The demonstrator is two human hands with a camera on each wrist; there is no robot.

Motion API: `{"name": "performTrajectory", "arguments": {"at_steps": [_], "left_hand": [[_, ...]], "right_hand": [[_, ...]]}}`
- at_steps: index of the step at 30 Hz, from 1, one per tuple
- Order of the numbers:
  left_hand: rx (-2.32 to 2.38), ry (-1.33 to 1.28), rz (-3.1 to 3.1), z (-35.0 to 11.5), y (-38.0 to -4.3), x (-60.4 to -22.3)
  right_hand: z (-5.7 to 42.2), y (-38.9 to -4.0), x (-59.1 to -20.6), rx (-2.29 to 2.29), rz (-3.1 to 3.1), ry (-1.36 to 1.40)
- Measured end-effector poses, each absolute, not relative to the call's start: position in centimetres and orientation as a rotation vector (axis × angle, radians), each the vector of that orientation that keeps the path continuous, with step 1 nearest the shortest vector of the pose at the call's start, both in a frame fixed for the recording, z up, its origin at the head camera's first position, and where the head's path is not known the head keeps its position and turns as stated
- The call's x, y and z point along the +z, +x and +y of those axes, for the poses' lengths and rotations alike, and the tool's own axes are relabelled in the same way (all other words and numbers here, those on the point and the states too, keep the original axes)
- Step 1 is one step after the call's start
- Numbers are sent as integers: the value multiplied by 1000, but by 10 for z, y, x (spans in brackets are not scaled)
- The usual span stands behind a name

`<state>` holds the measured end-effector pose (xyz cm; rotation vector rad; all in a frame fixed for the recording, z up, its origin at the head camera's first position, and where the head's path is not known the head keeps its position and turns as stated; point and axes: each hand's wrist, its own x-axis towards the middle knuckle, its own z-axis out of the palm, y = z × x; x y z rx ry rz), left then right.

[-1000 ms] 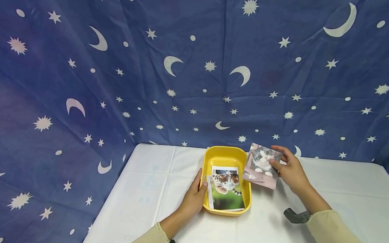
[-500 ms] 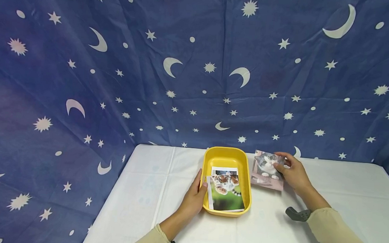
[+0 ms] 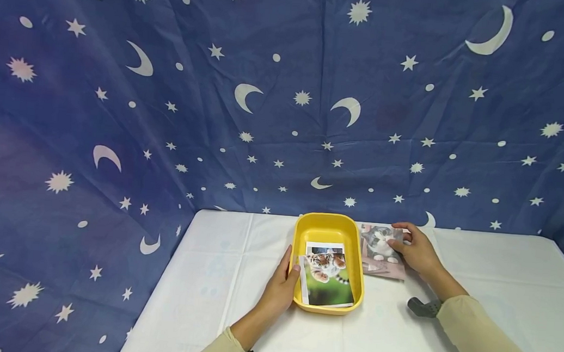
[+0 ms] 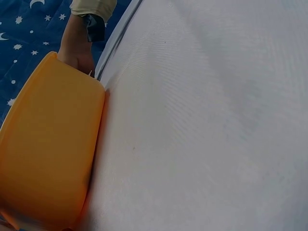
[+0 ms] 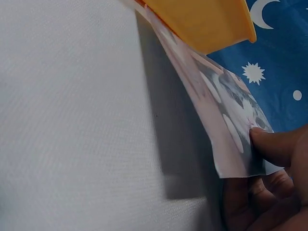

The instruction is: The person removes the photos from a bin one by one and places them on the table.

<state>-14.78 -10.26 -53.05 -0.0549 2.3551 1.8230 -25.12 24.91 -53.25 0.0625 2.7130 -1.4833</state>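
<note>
The tiger card (image 3: 327, 283) mostly hides another card (image 3: 325, 248) from us; the kitten card (image 3: 378, 256) covers some fingertips of the right hand (image 3: 418, 252); the left wrist view crops the yellow tray (image 4: 53, 144).

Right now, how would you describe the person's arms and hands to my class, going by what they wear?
The left hand and right hand wear no gloves. The left sleeve and right sleeve are long, plain and light beige. A dark, bent attachment juts out by each cuff; no cables show.
</note>
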Motion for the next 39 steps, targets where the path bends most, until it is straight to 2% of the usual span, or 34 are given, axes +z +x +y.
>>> {"name": "performTrajectory", "arguments": {"at_steps": [11, 39], "left_hand": [[1798, -78, 2359, -102, -148, -532], [1800, -111, 2339, -102, -149, -531]], "right_hand": [[248, -256, -539, -1344, 2772, 103], [252, -260, -532, -1252, 2889, 11]]}}
